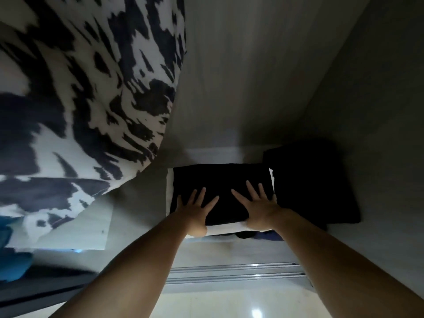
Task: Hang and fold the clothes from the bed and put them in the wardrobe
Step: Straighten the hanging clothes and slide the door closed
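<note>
Head view, looking down into the wardrobe (263, 88). I see both hands flat on a folded black garment (220, 191) that lies on the wardrobe floor. The left hand (195, 211) has its grip spread, fingers straight and fanned, palm pressing the near left part of the garment; its heel hangs over the near edge. The right hand (257, 208) is in the same state, grip spread, fingers straight, pressing the near right part. Neither hand pinches or curls round the cloth.

Under the black garment, a folded white piece (169, 191) shows as a strip just left of the left hand and along the near edge between the two wrists. Something dark blue (268, 235) peeks out beneath the right wrist; I cannot tell what it is.

Just right of the right hand a second black pile (309, 184) sits against the wardrobe's right wall, touching or nearly touching the first; the area is too dark to tell its folds.

Up and left of the left hand hangs a black-and-white patterned garment (80, 99), its hem well above the floor. Nearer than both wrists run the metal door tracks (234, 271), then glossy floor tile (229, 304).
</note>
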The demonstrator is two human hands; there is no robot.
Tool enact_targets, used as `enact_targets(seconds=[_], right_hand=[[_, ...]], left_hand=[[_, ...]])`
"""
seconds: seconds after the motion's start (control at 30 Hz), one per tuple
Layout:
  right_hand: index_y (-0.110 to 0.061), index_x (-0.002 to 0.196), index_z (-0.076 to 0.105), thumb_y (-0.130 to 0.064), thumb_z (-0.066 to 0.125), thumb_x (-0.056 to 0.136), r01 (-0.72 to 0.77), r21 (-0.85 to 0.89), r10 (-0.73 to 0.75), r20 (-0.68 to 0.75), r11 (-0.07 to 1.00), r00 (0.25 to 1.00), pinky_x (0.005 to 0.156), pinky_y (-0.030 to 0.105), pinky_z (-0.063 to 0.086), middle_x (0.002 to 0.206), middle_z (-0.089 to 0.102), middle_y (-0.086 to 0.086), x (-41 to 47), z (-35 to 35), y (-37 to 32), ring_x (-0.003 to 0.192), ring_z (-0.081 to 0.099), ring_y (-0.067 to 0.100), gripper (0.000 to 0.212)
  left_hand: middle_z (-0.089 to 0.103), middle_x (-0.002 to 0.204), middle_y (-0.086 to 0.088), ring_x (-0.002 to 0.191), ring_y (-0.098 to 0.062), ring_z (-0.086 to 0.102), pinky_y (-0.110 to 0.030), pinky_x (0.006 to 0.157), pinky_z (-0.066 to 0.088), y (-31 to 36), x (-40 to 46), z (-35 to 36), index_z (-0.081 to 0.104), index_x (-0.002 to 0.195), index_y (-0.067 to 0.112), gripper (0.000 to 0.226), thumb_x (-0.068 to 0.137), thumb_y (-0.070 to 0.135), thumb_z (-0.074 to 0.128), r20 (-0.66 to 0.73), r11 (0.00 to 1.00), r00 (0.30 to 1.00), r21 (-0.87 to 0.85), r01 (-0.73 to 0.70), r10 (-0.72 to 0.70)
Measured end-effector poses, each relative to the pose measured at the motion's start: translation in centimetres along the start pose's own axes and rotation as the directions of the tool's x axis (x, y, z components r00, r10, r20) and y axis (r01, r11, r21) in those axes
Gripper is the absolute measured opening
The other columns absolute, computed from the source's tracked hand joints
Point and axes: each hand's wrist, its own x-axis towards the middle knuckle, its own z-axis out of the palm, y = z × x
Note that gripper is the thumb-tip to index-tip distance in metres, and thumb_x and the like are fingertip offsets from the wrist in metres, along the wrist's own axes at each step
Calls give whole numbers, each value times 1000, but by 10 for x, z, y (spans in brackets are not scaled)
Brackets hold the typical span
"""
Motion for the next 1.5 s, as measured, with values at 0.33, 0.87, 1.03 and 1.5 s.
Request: enact_targets(seconds=[0.33, 0.87, 1.03, 1.5], right_hand=[[-20, 128, 55, -22, 45, 92, -29, 202, 101, -358, 979, 928, 90, 34, 48, 128, 57, 9, -179, -102, -8, 116, 56, 27, 37], [-24, 95, 65, -28, 40, 94, -91, 378, 328, -629, 921, 705, 60, 28, 37, 92, 69, 1, -481, -198, -107, 81, 61, 26, 26], [-22, 89, 66, -27, 43, 92, 42, 345, 250, -753, 938, 609, 64, 31, 46, 87, 69, 2, -529, -213, -203, 80, 62, 30, 24], [-13, 90, 64, -22, 40, 94, 433, 5, -177, -908, 901, 379, 61, 37, 53, 74, 68, 6, -608, -295, -415, 69, 64, 28, 26]], left_hand=[[58, 127, -8, 114, -27, 57, -33, 94, 45, 77, -144, -108, 59, 125, 16, 39, 90, 10, 44, -441, 801, 863, -594, -74, -247], [65, 107, 3, 93, -19, 61, -26, 70, 43, 83, -463, -230, 64, 105, 25, 26, 93, 18, 43, -704, 816, 693, -487, -312, -155], [63, 113, 5, 102, -18, 59, -32, 83, 48, 39, -545, -208, 65, 108, 20, 28, 93, 16, 41, -785, 850, 618, -353, -392, -41], [64, 105, 3, 98, -18, 60, -34, 83, 47, -91, -750, -255, 68, 105, 15, 27, 93, 7, 45, -973, 880, 120, -231, -416, -198]])
